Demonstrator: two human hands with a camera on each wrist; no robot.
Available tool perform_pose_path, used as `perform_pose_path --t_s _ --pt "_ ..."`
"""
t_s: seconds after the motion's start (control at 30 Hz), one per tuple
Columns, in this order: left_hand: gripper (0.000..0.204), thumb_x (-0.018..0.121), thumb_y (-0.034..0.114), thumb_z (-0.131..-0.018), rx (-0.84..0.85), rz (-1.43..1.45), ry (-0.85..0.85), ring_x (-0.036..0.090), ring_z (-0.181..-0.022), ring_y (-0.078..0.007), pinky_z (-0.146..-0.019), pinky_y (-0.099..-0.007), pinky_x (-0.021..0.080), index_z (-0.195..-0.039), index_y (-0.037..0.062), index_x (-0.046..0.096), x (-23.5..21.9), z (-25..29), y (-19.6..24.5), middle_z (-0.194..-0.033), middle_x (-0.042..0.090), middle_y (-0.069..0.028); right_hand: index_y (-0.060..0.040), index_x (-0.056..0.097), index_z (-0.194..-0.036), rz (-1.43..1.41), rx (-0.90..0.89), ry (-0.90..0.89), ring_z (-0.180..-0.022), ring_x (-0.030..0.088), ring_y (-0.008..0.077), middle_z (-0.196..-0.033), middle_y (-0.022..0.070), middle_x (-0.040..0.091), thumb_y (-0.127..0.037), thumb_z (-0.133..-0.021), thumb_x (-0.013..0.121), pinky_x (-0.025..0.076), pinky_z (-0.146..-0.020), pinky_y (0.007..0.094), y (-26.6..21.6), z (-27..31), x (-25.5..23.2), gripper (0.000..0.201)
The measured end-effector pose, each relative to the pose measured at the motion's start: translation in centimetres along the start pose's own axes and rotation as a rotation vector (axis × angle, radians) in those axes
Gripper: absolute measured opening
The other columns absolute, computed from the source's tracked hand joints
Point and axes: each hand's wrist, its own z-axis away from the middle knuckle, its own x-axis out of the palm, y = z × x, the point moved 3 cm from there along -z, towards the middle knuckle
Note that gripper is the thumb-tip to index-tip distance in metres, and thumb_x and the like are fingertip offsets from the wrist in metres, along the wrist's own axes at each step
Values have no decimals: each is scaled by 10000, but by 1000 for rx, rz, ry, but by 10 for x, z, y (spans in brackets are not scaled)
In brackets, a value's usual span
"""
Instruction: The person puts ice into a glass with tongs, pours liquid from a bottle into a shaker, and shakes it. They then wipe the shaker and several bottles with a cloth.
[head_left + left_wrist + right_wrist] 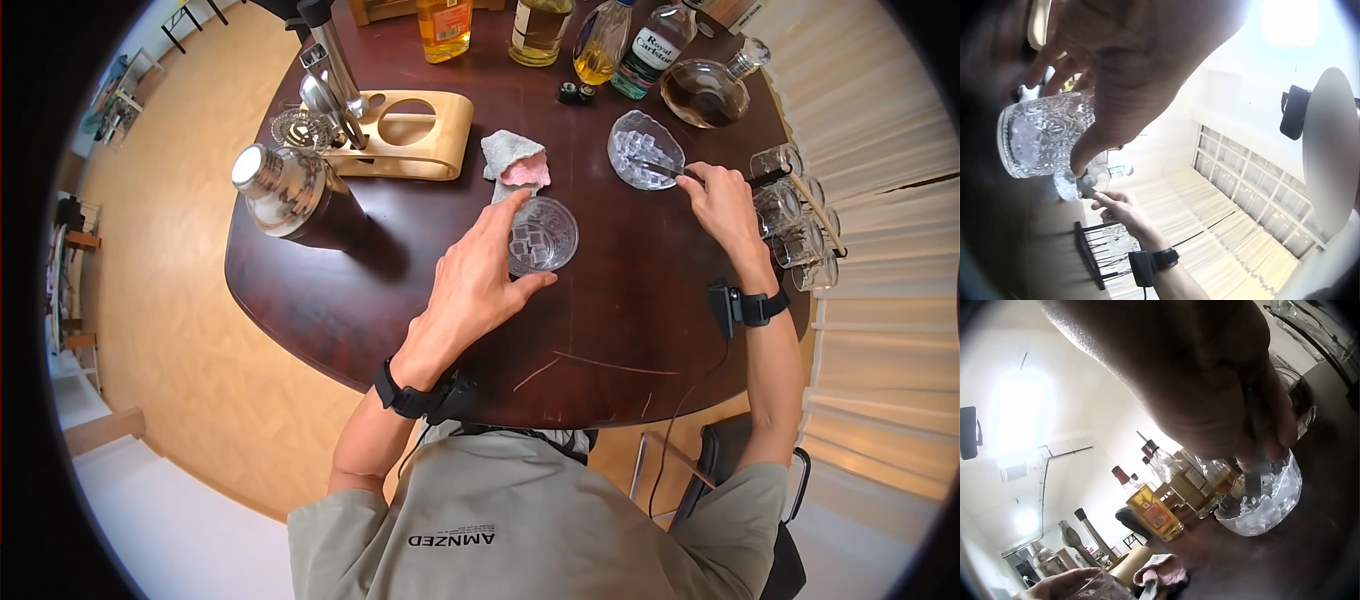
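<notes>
The left hand (470, 275) curves round the near-left side of a patterned glass (543, 235) that has several ice cubes in it; in the left wrist view its thumb and fingers lie along the glass (1047, 134). At the right, the right hand (727, 205) pinches metal tongs (655, 167), whose tips are in a glass bowl of ice (630, 150). In the right wrist view the right hand (1210, 394) is above the ice bowl (1266, 509), and the tong tips are hard to make out.
A grey and pink cloth (515, 160) lies behind the glass. A shaker (290, 195) and a wooden tool stand (440, 135) are at the left. Several bottles (445, 30) and a round decanter (705, 92) stand at the back, a rack of glasses (800, 225) at the right edge.
</notes>
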Motion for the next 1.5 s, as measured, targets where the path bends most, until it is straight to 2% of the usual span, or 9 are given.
perform_pose_path --t_s 0.23,0.43,0.57,0.63,0.83,1.03,1.1,1.27,1.5 --pt "909 916 228 -758 9 3 4 570 -1338 -414 -1083 -469 491 -1516 51 446 2 0 -2 -1442 593 -209 4 776 -1118 -66 39 61 -823 716 452 -835 258 730 -252 -973 691 562 -780 503 -6 4 -20 306" --pt "912 915 221 -756 1 13 -2 575 -1333 -411 -1082 -467 492 -1518 50 444 1 0 -2 -1444 592 -205 17 766 -1127 -380 146 -4 -631 681 325 -731 208 702 -199 -966 726 527 -641 364 -58 38 -66 273" --pt "914 916 215 -755 -8 12 -12 580 -1330 -408 -1077 -463 495 -1520 50 444 2 0 -3 -1446 592 -208 24 742 -1121 -545 -184 -52 -642 682 270 -855 172 729 -102 -935 754 519 -600 338 -95 72 -70 224" --pt "910 916 205 -756 8 24 12 584 -1331 -402 -1070 -461 500 -1521 51 448 4 1 -3 -1444 596 -210 12 719 -1145 -453 -309 -88 -731 715 318 -894 162 732 -125 -936 760 544 -628 370 -105 81 -62 253" --pt "903 915 206 -761 -36 43 -14 589 -1332 -393 -1067 -459 500 -1521 52 453 1 0 1 -1440 604 -208 2 699 -1181 -397 -356 -121 -755 723 332 -938 159 738 -133 -937 758 556 -645 390 -115 80 -51 285" --pt "897 915 215 -759 4 4 7 595 -1317 -401 -1068 -460 501 -1512 50 455 3 0 -2 -1432 607 -211 15 721 -1173 -407 -165 9 -740 724 312 -934 177 748 -142 -938 755 547 -663 372 -77 67 -73 285" --pt "893 914 215 -761 17 5 18 592 -1318 -404 -1070 -462 500 -1509 49 456 3 1 -3 -1430 607 -213 29 725 -1175 -348 8 -12 -744 721 326 -911 183 747 -158 -944 744 537 -669 378 -48 53 -66 297" --pt "889 908 215 -765 10 24 20 586 -1319 -413 -1073 -467 497 -1509 49 451 3 1 -2 -1428 604 -218 31 730 -1177 -130 27 32 -814 717 412 -915 231 744 -216 -966 714 543 -742 446 4 30 -43 326" --pt "892 904 211 -767 38 20 32 586 -1319 -414 -1072 -466 498 -1513 54 441 4 1 -4 -1428 602 -216 28 747 -1113 7 -25 9 -874 708 446 -885 254 730 -231 -971 699 545 -791 505 8 19 -32 300"
